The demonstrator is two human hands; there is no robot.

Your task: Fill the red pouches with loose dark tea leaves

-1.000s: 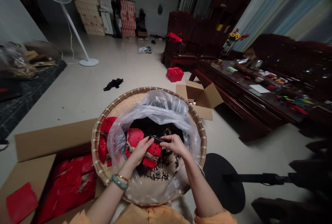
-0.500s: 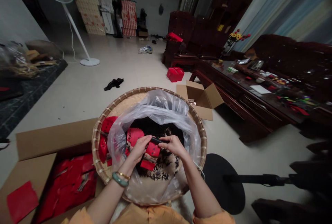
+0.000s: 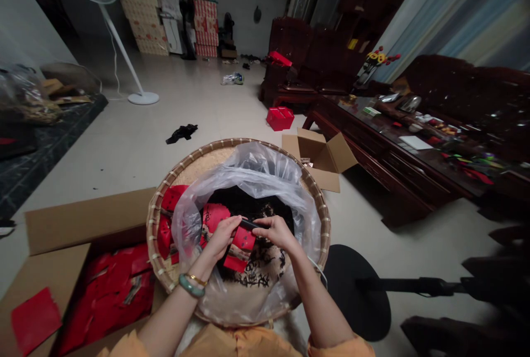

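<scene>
Both my left hand (image 3: 223,237) and my right hand (image 3: 276,232) have their fingers closed on a red printed packet (image 3: 240,256), pinching a black strip (image 3: 248,224) along its top edge, one hand at each end. The packet hangs tilted over a clear plastic bag (image 3: 186,219) whose mouth is spread wide. Inside the bag, dark twisted pieces like loose tea leaves (image 3: 267,274) lie below the packet. Another red packet (image 3: 216,214) rests in the bag beside my left hand. A round woven bamboo basket (image 3: 324,208) holds the bag, with more red packets (image 3: 165,233) at its left.
An open carton of red packets (image 3: 111,285) stands at left, a loose red packet (image 3: 35,318) on its flap. Another open carton (image 3: 317,155) sits beyond the basket, near a dark wooden table (image 3: 372,153). A black round stand base (image 3: 351,291) is at right; a white fan (image 3: 143,97) stands at far left.
</scene>
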